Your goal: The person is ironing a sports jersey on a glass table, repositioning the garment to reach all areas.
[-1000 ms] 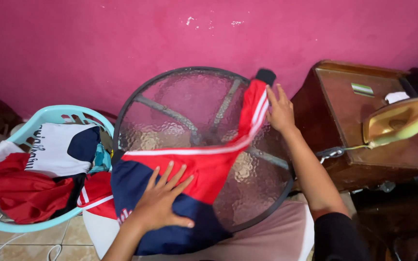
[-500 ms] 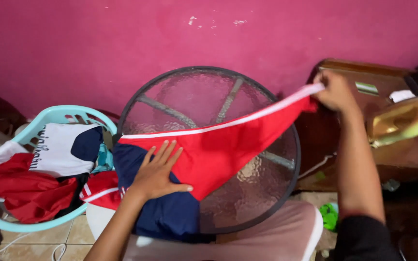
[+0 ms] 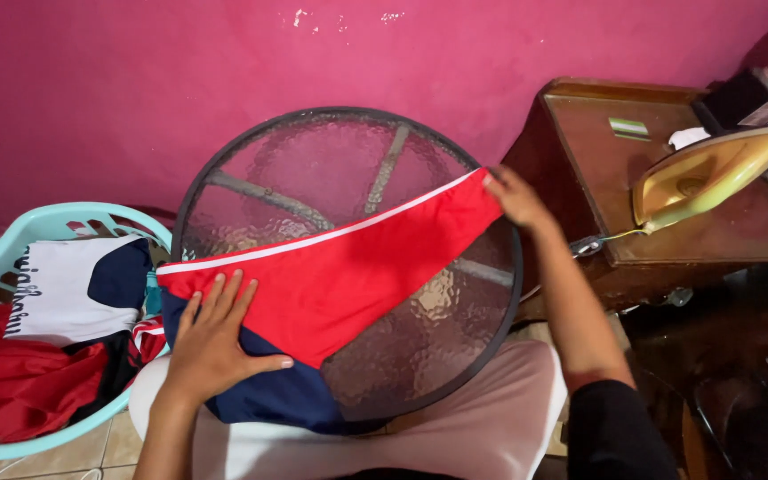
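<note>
Evenly and softly lit, fairly bright, with saturated colour on the pink wall (image 3: 135,89). Light apparently from above and the front, though source out of view. Soft, shallow shadows only: 1 under the left hand (image 3: 215,347) on the red and navy garment (image 3: 340,276), another beneath the round glass table (image 3: 348,178) rim. Mild sheen on the textured glass and on the yellow iron (image 3: 704,173); faint reflection on the wooden side table (image 3: 597,169). Dim and murky in the lower right corner. Mostly sharp; slight softness at the right hand (image 3: 513,196). Wide-angle bending toward the edges, notably at the basket (image 3: 37,227).
</note>
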